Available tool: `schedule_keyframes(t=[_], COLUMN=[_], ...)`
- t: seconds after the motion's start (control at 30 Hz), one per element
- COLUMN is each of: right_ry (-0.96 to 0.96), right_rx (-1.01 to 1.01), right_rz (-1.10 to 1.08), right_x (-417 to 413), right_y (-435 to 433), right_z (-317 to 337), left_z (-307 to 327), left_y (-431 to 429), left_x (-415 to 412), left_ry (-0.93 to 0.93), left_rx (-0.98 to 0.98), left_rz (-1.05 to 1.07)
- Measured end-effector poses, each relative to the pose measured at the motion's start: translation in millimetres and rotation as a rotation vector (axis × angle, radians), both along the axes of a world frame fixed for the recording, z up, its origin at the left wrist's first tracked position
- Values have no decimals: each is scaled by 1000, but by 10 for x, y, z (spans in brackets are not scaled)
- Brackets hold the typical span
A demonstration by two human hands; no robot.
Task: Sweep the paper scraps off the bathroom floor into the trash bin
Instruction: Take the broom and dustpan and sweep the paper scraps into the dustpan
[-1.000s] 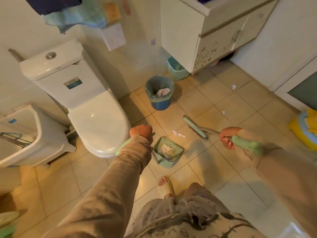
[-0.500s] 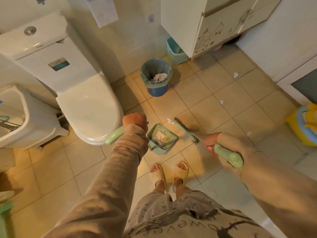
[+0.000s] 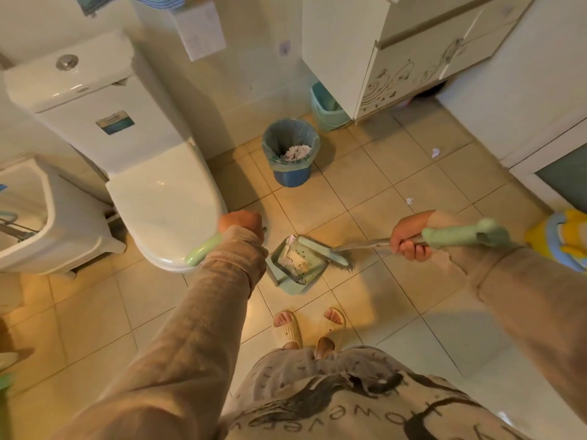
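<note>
**Bathroom head count**

Two bins (image 3: 290,154) (image 3: 327,111), one toilet (image 3: 143,173), one dustpan (image 3: 298,265) and one broom (image 3: 341,258) can be counted. Two loose paper scraps (image 3: 435,152) (image 3: 409,201) are spotted on the tiles, plus two slippers (image 3: 287,328) (image 3: 332,322) and two hands (image 3: 241,222) (image 3: 409,241).

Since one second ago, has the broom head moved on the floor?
Yes. The broom head went left toward the toilet and now touches the dustpan mouth; the scrap that lay between them is no longer on the tiles.

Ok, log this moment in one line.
left hand: holds dustpan handle | right hand: holds broom at pan mouth | paper in pan | scraps remain on floor
</note>
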State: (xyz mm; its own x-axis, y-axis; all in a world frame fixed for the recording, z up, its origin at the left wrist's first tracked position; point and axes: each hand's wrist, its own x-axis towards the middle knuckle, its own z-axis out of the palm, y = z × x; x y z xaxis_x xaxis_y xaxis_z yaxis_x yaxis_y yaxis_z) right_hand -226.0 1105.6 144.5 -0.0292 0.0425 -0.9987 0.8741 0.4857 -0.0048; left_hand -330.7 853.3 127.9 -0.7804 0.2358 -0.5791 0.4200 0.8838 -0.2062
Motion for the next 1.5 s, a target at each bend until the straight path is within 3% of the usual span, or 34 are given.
schedule_keyframes(t=[0.1,0.3,0.37,0.47,0.6,0.8,0.97,1.1,1.27,1.5], right_ry=[13,235,260,293,181,136,133,129,137,246], right_rx=[20,148,198,300,293,173,45,-10,10,83], right_rz=[-47,-83,82,155,321,314,-77,-264,-480,-945], right_x=[-190,-292,-282,-175,194,422,181,301,710,1280], right_y=[39,-280,-471,-759,-872,-987,-672,-482,-450,-513], right_z=[-13,-356,-532,-704,-880,-688,-318,-246,-400,-579], left_z=[-5,-69,-103,-137,-152,-96,-8,-2,-91,-118], left_y=[-151,-317,-364,-422,-332,-173,-36,118,173,623], left_x=[-5,89,107,101,73,-60,-138,-57,-47,-149], left_ry=[0,-3,5,15,5,-12,42,68,36,42], left_rx=[-3,21,13,18,37,50,87,87,63,15], left_rz=[37,42,41,53,34,34,-71,-226,-359,-683])
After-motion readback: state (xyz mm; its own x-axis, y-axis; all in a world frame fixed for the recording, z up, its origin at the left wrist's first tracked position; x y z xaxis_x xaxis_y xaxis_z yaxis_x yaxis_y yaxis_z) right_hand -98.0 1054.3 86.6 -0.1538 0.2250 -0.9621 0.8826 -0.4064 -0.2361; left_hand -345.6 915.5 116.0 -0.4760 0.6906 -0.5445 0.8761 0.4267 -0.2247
